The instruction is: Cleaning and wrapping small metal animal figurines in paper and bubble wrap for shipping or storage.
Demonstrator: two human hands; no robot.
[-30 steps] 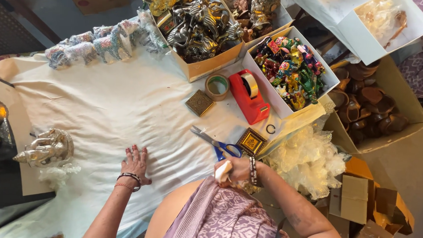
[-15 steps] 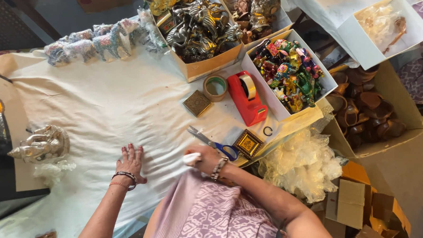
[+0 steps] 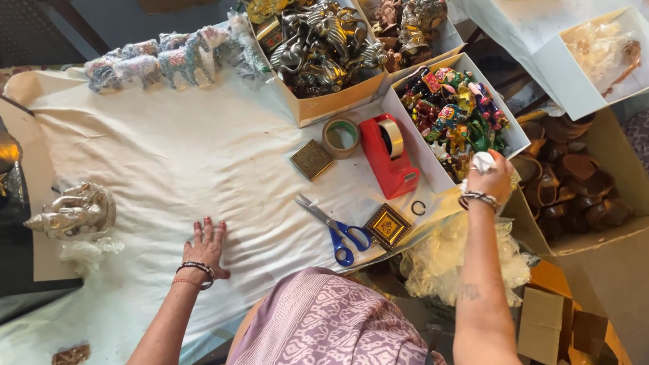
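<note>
Fingers (image 3: 207,232) flat on cloth (image 3: 158,160) — open room.

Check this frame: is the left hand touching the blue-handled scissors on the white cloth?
Apart. In the head view the left hand lies flat on the white cloth, with a clear strip of bare cloth between it and the scissors.

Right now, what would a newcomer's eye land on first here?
Probably the red tape dispenser at the middle of the white cloth, beside the white box of brightly painted figurines. The right hand hangs over that box's near corner, clutching something small and white, while the left hand lies flat on the cloth. Blue-handled scissors rest between them.
</note>
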